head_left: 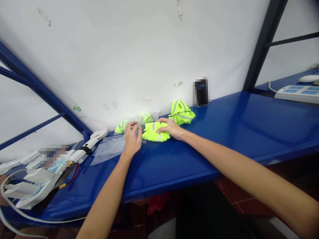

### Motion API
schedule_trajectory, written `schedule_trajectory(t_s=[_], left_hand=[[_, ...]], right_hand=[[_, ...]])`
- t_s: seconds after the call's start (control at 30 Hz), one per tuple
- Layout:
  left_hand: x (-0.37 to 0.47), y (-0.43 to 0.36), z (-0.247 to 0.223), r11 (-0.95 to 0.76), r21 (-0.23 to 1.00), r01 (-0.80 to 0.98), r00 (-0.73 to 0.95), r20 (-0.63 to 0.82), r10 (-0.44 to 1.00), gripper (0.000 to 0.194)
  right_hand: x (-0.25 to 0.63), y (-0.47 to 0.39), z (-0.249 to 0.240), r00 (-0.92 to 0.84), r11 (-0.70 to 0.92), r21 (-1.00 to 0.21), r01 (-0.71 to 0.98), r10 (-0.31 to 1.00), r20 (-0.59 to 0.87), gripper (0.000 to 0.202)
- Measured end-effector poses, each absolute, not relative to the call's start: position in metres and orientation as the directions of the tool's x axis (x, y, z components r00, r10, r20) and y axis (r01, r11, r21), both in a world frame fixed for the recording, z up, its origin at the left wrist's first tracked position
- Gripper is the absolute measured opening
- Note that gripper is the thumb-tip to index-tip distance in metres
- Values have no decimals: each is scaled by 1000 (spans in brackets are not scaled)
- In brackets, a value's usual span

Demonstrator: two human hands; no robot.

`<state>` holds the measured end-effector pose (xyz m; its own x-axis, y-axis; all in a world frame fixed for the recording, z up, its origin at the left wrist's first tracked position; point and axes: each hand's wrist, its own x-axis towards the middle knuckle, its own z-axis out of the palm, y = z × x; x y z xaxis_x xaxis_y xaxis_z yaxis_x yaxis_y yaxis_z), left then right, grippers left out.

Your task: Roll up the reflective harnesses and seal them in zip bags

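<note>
The left hand (133, 138) rests palm down at the near edge of a clear plastic bag (109, 149), its fingers curled narrow with thumb and forefinger pinched at the bag's mouth; whether they actually grip the film I cannot tell. The right hand (170, 127) lies flat and loosely open on top of a folded neon-yellow vest (153, 132), pressing it against the tabletop (224, 132) just beside the left hand. The vest is soft cloth, bunched into a thick oblong, with a grey reflective stripe across it. A second vest (181, 113) of the same bright fabric sits crumpled right behind the right hand, close to the white wall (124, 59). Two more yellow bundles (134, 122), wrapped in glossy clear film, lie against the wall behind the left hand. The tabletop is smooth, glossy blue metal that mirrors the light. Farther left lie a small white handheld fan (93, 139) and a white plastic device (35, 186) with trailing cables.
</note>
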<state>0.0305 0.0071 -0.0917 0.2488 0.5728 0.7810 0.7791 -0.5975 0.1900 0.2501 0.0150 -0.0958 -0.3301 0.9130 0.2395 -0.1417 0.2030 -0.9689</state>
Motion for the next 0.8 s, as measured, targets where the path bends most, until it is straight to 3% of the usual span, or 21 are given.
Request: schedule_trajectory(t_s=[0.1,0.2,0.4,0.57,0.67,0.8], left_hand=[[28,8,-92,-626,225,747,296,730,616,21],[28,7,-93,-665,258,701,363,673,644,19],[28,7,-95,-746,283,603,461,640,615,17],[31,5,-90,-679,310,666,255,760,598,23],[34,3,-90,-653,226,723,238,806,542,21],[43,-3,-94,-678,72,732,388,773,501,17]], right_hand=[[251,8,-91,-575,91,-962,-259,786,229,41],[249,4,-91,-635,73,-965,-253,740,222,37],[250,8,-95,-577,57,-960,-274,789,212,40],[258,18,-95,-455,111,-968,-225,866,205,42],[258,23,-97,-325,230,-969,-85,913,245,40],[249,19,-100,-166,434,-893,120,896,413,43]])
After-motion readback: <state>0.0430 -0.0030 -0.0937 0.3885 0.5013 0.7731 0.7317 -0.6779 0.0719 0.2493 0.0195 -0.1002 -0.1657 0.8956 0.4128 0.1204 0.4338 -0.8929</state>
